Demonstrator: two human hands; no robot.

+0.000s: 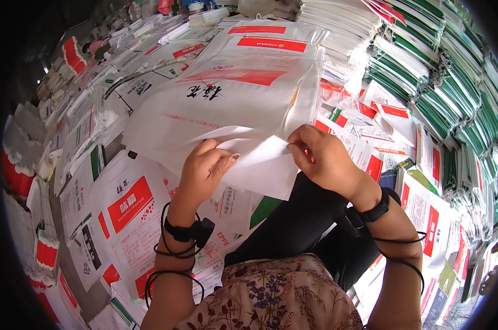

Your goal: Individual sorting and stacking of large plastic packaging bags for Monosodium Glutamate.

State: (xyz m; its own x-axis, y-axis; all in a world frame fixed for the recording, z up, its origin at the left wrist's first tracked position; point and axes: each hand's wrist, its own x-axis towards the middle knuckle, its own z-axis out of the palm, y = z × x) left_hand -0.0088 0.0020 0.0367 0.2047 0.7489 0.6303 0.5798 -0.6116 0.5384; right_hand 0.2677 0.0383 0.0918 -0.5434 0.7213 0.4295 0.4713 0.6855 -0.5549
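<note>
A white woven-looking sack (243,104) with red printed bands and black lettering lies in front of me. Its near edge is lifted, and a loose white flap (260,168) hangs toward my lap. At the left of this edge is my left hand (202,170), thumb and fingers closed on the sack's white layer. My right hand (328,162) pinches the sack's edge at the right, its fingertips close together. Between the two hands the layers stand slightly apart, and light shines through. Part of the left fingers is hidden behind the sheet.
Flat printed sacks (130,214) cover the floor at the left. On the right rise tall stacks of green-and-white sacks (452,82), with a white stack (337,38) behind. Another person (97,49) bends at the far left. Bands with black cables circle both my wrists.
</note>
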